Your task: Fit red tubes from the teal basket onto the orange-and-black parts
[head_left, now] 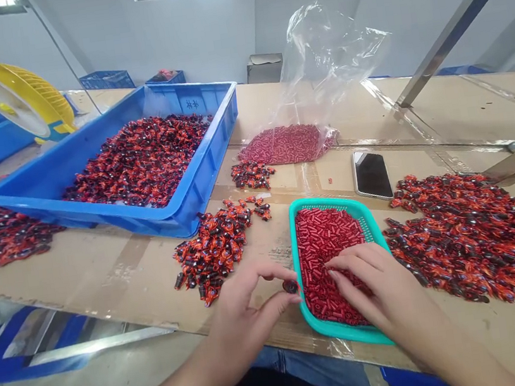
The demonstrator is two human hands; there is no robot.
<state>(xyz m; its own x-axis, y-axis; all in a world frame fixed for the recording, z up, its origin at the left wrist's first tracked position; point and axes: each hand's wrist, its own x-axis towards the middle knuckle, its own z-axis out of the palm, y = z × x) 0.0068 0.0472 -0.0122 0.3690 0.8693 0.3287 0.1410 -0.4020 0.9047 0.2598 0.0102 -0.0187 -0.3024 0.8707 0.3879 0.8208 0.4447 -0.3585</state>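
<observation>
Between thumb and forefinger, my left hand pinches a small dark round part with a bit of orange-red at its side, just left of the basket rim. My right hand is over the green plastic basket, its thumb and forefinger drawn together at the short dark-red tubes that fill it. What those fingertips hold, if anything, is too small to make out. Left of the basket lies a pile of black parts with orange-red wires. A larger pile of such parts spreads to the right.
A big blue crate of similar parts stands at the left, near a yellow fan. Behind the basket are a clear bag of red tubes and a phone. A metal post rises at the right.
</observation>
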